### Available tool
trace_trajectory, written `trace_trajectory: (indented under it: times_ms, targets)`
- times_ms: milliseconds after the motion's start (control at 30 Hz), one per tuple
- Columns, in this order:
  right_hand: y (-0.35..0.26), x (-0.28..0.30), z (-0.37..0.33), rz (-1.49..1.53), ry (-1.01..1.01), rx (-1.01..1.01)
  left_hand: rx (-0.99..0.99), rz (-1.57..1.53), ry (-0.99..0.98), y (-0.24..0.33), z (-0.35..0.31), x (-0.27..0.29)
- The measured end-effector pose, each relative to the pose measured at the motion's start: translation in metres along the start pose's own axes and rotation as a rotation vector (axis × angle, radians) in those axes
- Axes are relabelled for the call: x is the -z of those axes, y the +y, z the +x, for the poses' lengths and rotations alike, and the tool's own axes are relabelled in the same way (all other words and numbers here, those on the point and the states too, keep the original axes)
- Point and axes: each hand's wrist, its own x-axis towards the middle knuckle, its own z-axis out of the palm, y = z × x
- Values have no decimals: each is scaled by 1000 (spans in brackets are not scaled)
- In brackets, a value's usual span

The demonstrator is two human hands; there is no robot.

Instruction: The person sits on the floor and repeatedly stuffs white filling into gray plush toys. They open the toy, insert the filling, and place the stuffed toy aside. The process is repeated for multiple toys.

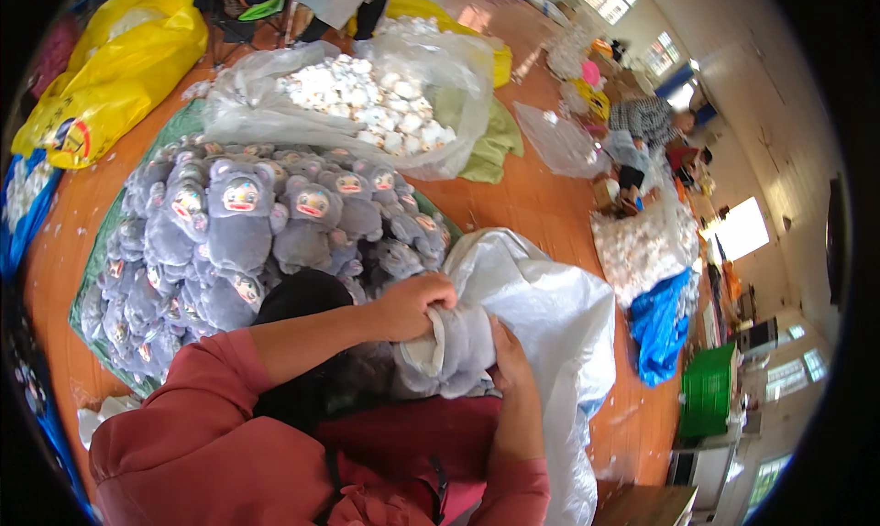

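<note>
Over my lap I hold a soft grey plush piece (463, 352) with a pale off-white opening turned toward the left. My left hand (410, 306) is closed, its fingers gripping the upper left edge by that opening. Around the right side of the piece my right hand (511, 356) is wrapped; most of its fingers are hidden behind the fabric. Just beyond my left arm lies a big heap of grey plush toys (241, 219) with round ears and printed faces. A white woven sack (550, 301) spreads beside my right hand.
Behind the heap lies a clear plastic bag (247, 100) of white plush pieces (367, 95). A yellow sack (137, 59) is at the far left. To the right are a blue sack (658, 329), a green crate (708, 393) and another person (642, 123) at work.
</note>
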Motion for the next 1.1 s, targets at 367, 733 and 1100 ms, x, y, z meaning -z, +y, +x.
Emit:
trace_trajectory:
  times_ms: [367,733,1100]
  targets:
    - [17,-3,27,-694,387,519,173,262,95,-4,-11,-7]
    - [22,-56,6,-733,60,827,331,508,6,-13,-19,-17]
    - [30,-63,1,-927,137,660,365,364,-94,-15,-27,-25]
